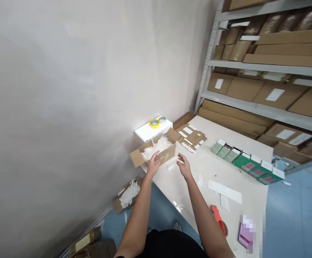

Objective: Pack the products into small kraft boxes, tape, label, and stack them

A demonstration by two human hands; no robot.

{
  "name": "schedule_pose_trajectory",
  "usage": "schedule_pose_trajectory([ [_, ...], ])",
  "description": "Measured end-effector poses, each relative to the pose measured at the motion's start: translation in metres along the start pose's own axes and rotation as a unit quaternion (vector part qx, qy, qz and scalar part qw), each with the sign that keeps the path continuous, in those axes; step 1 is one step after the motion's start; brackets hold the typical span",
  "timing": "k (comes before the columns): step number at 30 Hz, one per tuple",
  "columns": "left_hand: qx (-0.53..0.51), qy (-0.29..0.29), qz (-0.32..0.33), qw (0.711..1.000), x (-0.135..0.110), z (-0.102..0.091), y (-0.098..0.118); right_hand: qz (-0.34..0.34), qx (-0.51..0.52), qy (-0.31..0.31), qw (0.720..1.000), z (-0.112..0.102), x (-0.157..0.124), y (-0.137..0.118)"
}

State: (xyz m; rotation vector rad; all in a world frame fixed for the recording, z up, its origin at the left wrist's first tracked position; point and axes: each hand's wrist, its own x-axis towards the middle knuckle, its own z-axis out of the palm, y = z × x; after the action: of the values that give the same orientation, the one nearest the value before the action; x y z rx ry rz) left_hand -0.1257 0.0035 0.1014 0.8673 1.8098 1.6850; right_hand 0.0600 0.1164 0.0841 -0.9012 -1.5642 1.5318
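Note:
An open cardboard box (pixel 168 153) stands on the table close to the wall, its end flaps spread. White crumpled packing material (pixel 160 144) fills it. My left hand (pixel 154 163) is at the box's near side, fingers stretched out; whether it touches the cardboard I cannot tell. Apart from the box, to its right, my right hand (pixel 183 166) hovers over the table with its fingers spread and nothing in them.
Behind the box, rolls of tape (pixel 154 124) lie on a white box (pixel 145 134). Flattened cardboard (pixel 195 137), a row of green boxes (pixel 249 163), paper strips (pixel 225 191) and an orange tape dispenser (pixel 218 218) share the table (pixel 183 193). Another box (pixel 129 195) sits on the floor.

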Motion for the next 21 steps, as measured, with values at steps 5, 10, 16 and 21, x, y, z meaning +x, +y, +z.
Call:
schedule_pose_trajectory([
  [5,-0.004,-0.102,-0.001,0.995,0.030,0.050,-0.002,0.014,-0.004,0.082,0.996,-0.032,0.009,0.005],
  [10,0.008,-0.183,-0.040,0.982,0.056,0.063,-0.015,0.025,-0.012,0.149,0.988,-0.029,0.016,0.006],
  [16,0.001,-0.284,-0.049,0.958,0.089,0.077,-0.023,0.031,-0.032,0.240,0.970,-0.021,0.016,0.004],
  [21,-0.016,-0.369,-0.049,0.928,0.084,0.118,-0.029,0.050,-0.057,0.319,0.945,-0.040,-0.014,0.004],
])
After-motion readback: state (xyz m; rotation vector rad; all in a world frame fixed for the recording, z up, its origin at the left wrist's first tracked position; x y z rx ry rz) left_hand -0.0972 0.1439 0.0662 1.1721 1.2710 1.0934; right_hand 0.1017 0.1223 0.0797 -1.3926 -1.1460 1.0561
